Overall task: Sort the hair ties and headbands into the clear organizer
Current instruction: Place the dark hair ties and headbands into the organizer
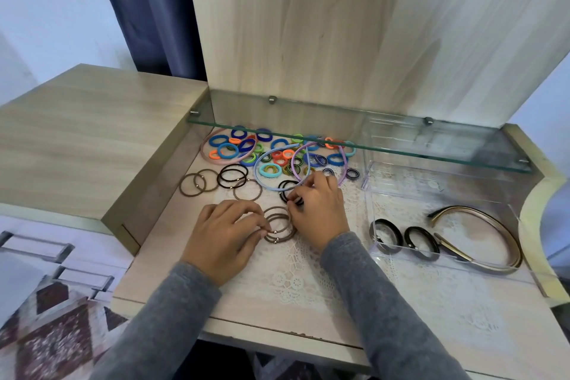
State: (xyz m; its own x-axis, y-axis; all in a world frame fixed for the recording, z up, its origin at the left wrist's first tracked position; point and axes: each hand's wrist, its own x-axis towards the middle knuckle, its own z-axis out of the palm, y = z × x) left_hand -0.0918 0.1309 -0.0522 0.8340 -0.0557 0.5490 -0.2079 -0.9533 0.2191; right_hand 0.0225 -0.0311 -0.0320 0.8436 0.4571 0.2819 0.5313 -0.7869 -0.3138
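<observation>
Hair ties: a stack of thin brown hair ties (279, 224) with small metal beads lies on the lace-covered worktop (308, 284) between the two hands; more brown ties (197, 183) lie apart to the left; thin black ties (233, 176) sit beside them; a heap of small coloured ties (279, 153) in blue, orange, green and teal is spread at the back under the glass shelf (354, 133)
Headbands: a pink headband (216, 159), a light blue headband (262, 177) and a lilac headband (297, 174) lie among the coloured ties; a gold headband (499, 231) lies at the right, inside the clear organizer
Clear organizer (431, 194): stands at the right of the worktop, partly under the shelf; two thick black ties (421, 242) lean at its front wall, just left of the gold headband
Left hand (222, 239): palm down on the worktop; fingers (259, 227) curled, with thumb and forefinger pinched on the left edge of the brown stack
Right hand (317, 210): palm down just right of the stack; fingers bent and closed on a few black ties (290, 191) at the thumb side; the heel of the hand touches the brown stack
Sleeves: both forearms in grey sleeves (376, 302)
Surroundings: a light wooden panel (339, 25) rises behind the shelf; a dark curtain (148, 9) hangs at the back left
</observation>
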